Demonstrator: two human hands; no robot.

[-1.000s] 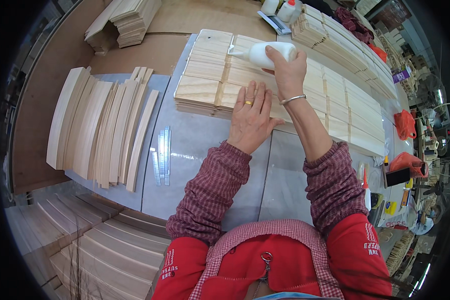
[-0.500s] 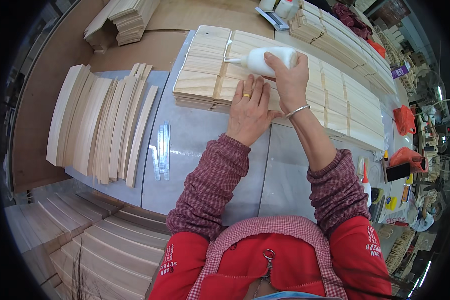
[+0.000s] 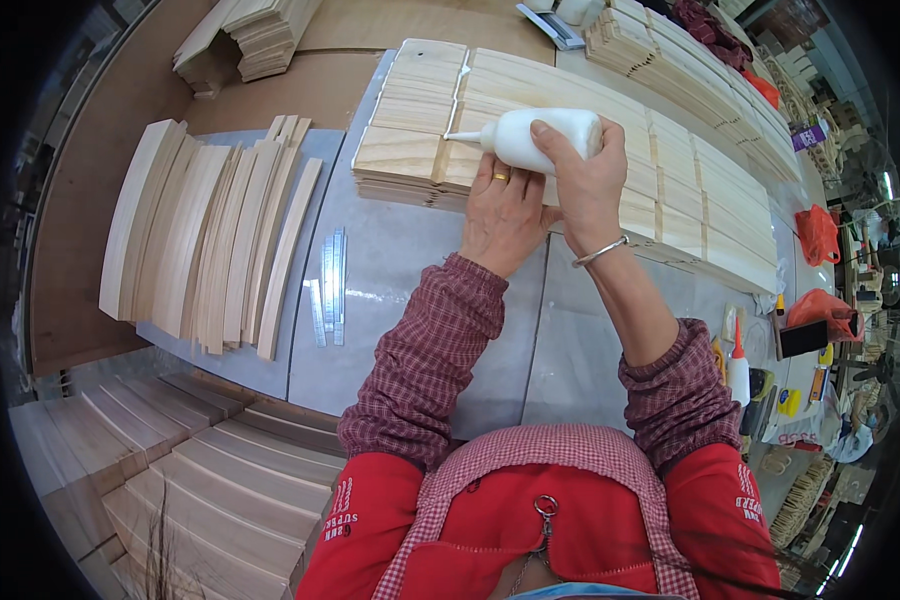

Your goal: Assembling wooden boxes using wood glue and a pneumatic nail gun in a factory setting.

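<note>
My right hand [image 3: 588,185] is wrapped round a white squeeze bottle [image 3: 535,135], tipped on its side with its thin nozzle pointing left. The nozzle tip is at a groove across a stack of pale grooved wooden boards [image 3: 415,115]. A white line of glue [image 3: 460,85] runs in that groove from the far edge to about the nozzle. My left hand [image 3: 505,218] lies on the stack's near edge, fingers stretched out, a ring on one of them. Its fingertips are partly hidden under the bottle.
Narrow wooden strips [image 3: 210,235] stand in a row at left, beside small metal strips [image 3: 332,285]. Another grooved board stack [image 3: 690,90] lies at far right. A red-tipped bottle [image 3: 737,370], a phone [image 3: 802,338] and red bags [image 3: 818,235] are at right. Brown boards [image 3: 210,480] sit lower left.
The bottle's nozzle has moved along the groove toward me, and the white glue line now reaches farther. My left fingers are now partly covered by the bottle. The whole view has shifted slightly.
</note>
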